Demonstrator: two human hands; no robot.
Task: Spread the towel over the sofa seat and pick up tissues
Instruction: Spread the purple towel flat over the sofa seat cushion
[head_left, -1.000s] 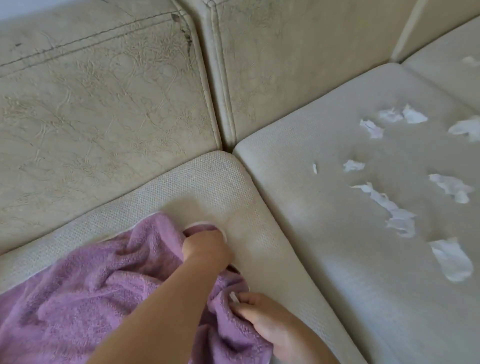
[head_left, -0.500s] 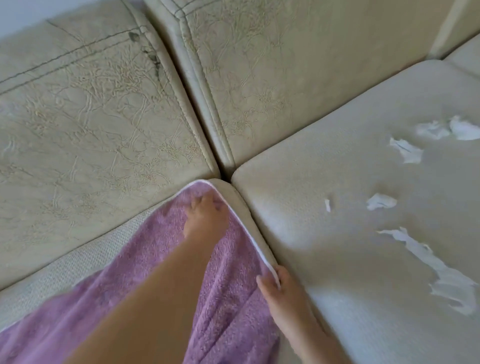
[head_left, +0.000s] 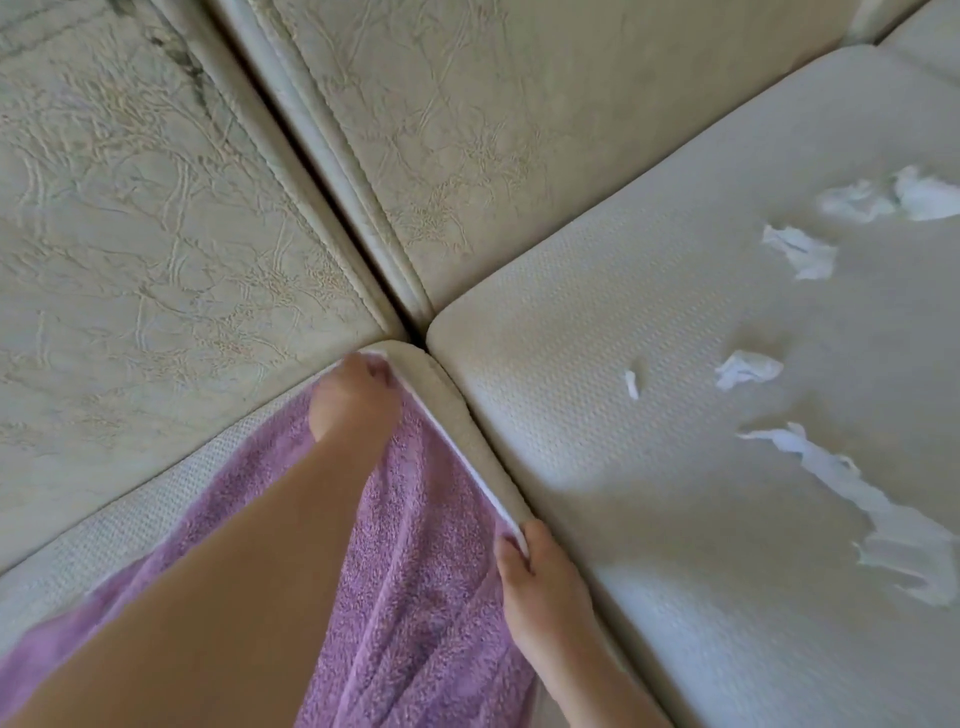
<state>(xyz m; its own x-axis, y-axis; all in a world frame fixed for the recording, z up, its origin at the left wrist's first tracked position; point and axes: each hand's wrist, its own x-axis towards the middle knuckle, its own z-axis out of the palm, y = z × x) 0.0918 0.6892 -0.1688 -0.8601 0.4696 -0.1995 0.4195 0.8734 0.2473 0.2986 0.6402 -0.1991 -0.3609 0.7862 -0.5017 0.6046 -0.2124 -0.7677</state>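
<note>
A purple towel (head_left: 415, 551) with a white hem lies over the left sofa seat cushion (head_left: 130, 525). My left hand (head_left: 356, 397) pins the towel's far corner at the back corner of the seat. My right hand (head_left: 535, 577) pinches the towel's right hem along the seat's right edge. Several torn white tissue pieces lie on the right seat cushion (head_left: 597, 322): a long strip (head_left: 852, 488), a small scrap (head_left: 745, 366), a tiny bit (head_left: 631, 383), and more farther back (head_left: 800, 252).
Cracked cream backrests (head_left: 156, 208) rise behind both seats and meet at a dark gap (head_left: 415, 332). A narrow seam separates the two seat cushions beside my right hand.
The bunched towel has been pulled flat toward the back corner of the seat. My left hand moved up to the corner, my right hand shifted to the hem at the right edge.
</note>
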